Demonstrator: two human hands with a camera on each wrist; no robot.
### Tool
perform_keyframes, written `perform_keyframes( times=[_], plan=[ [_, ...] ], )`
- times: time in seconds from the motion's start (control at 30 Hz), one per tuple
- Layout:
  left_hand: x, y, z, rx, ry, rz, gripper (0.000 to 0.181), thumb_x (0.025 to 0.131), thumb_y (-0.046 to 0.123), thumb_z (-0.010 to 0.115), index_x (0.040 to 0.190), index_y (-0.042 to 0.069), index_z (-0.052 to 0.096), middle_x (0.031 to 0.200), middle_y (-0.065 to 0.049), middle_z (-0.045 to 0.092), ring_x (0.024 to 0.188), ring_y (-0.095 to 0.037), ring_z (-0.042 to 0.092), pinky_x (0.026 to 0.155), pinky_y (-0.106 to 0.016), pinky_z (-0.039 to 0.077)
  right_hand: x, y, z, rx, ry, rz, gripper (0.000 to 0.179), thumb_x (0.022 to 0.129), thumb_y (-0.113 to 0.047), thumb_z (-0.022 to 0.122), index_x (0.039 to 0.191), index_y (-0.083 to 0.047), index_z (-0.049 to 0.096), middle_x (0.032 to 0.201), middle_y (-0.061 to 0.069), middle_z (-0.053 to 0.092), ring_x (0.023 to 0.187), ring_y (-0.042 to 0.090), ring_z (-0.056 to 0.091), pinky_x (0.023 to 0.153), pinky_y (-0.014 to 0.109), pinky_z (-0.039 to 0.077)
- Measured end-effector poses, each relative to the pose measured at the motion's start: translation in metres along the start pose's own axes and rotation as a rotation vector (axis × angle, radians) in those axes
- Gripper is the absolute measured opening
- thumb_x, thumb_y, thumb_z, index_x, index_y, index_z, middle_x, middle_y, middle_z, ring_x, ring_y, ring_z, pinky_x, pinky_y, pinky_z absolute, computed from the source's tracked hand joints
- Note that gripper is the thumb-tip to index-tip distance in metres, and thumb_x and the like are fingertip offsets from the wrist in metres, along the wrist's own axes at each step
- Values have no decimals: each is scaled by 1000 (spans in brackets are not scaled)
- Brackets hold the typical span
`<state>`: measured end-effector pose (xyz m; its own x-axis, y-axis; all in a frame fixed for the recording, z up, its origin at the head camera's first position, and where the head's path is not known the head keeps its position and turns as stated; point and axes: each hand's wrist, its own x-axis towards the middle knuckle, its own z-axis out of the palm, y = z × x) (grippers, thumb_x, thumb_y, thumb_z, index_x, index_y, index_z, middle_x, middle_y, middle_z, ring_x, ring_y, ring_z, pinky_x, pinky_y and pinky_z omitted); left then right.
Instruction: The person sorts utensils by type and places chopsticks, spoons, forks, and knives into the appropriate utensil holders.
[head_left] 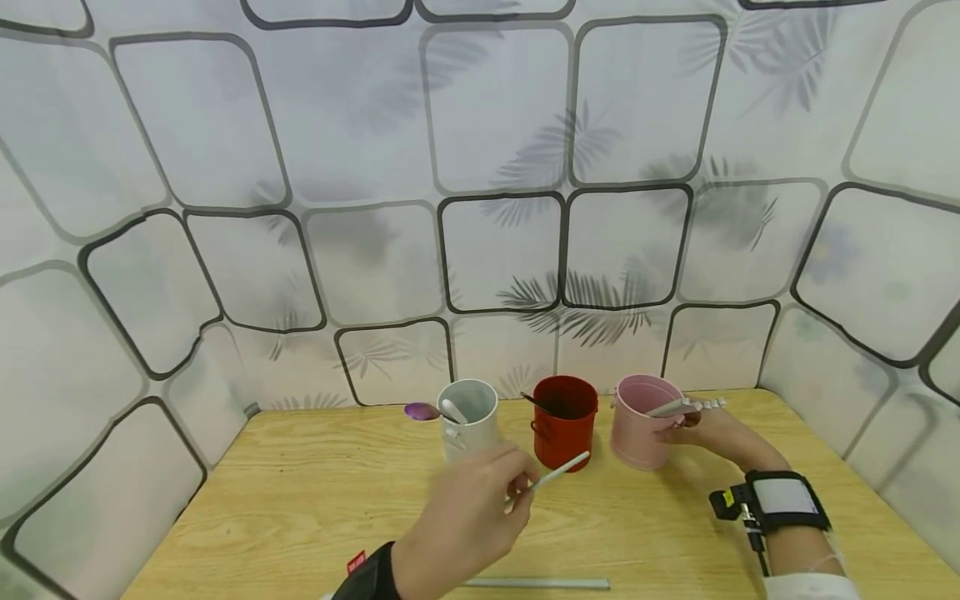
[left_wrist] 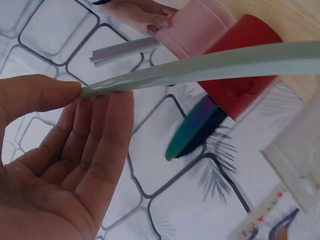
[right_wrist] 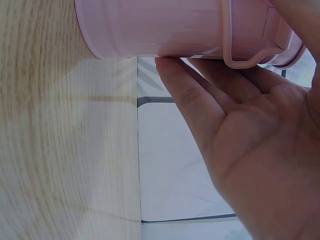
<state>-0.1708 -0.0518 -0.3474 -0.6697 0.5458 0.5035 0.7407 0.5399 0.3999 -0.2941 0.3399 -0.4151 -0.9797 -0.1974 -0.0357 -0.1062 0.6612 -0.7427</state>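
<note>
My left hand (head_left: 472,508) pinches a pale, slender straw (head_left: 562,469) between thumb and fingertips, in front of the red bucket (head_left: 551,446). In the left wrist view the straw (left_wrist: 200,67) looks glossy and slightly flattened, its near end at the thumb. At the right, my right hand (head_left: 720,433) holds the pink bucket (head_left: 633,442) by its side near the rim. Several pale straws (head_left: 678,407) lean out of that bucket. The right wrist view shows the fingers (right_wrist: 190,95) against the bucket wall, beside its wire handle (right_wrist: 227,35).
A white bucket (head_left: 476,432) stands left of the red one, with a purple-headed spoon (head_left: 422,411) and a white spoon (head_left: 453,410) in it. A serrated, iridescent knife (left_wrist: 195,125) sticks out of the red bucket. Another pale straw (head_left: 540,583) lies on the wooden table (head_left: 300,492).
</note>
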Motion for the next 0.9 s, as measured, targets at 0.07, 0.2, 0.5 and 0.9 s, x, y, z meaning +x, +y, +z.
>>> perform_keyframes(
  times=[0.07, 0.2, 0.5, 0.9],
  plan=[
    [6, 5, 2, -32, 18, 25, 19, 86, -1, 78, 93, 13, 67, 86, 8, 61, 77, -3, 56, 69, -10, 48, -1, 0, 0, 2, 2, 4, 74, 92, -40, 78, 145, 4, 51, 141, 29, 57, 130, 47, 53, 100, 59, 50],
    [18, 13, 5, -105, 28, 36, 19, 88, -2, 76, 94, 12, 65, 86, 6, 60, 78, -5, 56, 70, -10, 49, -1, 0, -1, -2, 1, 1, 74, 92, -41, 77, 145, 4, 51, 141, 30, 57, 130, 48, 52, 99, 60, 50],
    [38, 21, 10, -309, 184, 160, 23, 88, -6, 75, 96, 10, 61, 88, 2, 59, 79, -6, 57, 70, -17, 55, 0, 1, -1, 11, 4, -32, 68, 93, -36, 77, 142, 4, 54, 138, 27, 59, 128, 44, 55, 99, 55, 52],
    [53, 28, 18, -479, 376, 182, 22, 89, -7, 73, 103, 6, 61, 98, -7, 65, 91, -15, 68, 78, -26, 61, 0, 0, 0, 6, 2, -21, 73, 92, -39, 78, 144, 4, 52, 142, 29, 56, 132, 48, 52, 101, 60, 49]
  ],
)
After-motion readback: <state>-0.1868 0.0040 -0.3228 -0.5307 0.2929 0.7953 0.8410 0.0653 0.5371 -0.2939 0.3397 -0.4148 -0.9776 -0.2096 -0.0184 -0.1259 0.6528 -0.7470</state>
